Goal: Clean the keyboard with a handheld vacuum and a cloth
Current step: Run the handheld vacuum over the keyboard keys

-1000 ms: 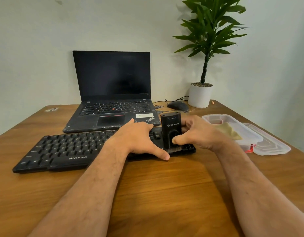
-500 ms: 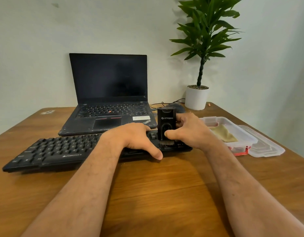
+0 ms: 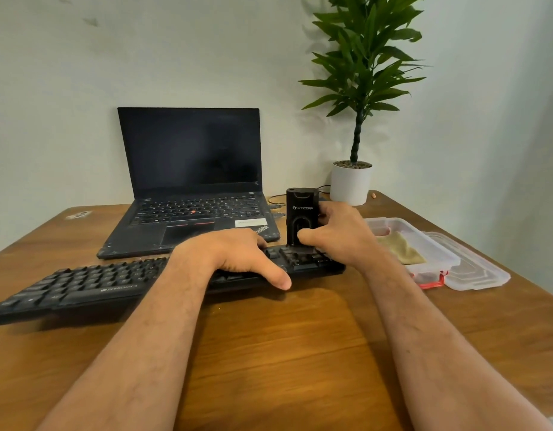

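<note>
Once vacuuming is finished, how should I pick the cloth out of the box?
Pinch the cloth at its raised middle fold, coming straight down from above. It lies crumpled in the open plastic box, whose walls block the sides.

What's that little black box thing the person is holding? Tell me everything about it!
It is the vacuum, a small black block that looks like matte plastic, with a pale logo on its front and a dark arch-shaped part below. It stands upright with its bottom end on the right-hand keys of the keyboard. The right hand grips its side, thumb on the front. The left hand rests on the keyboard beside it, not touching it.
</note>
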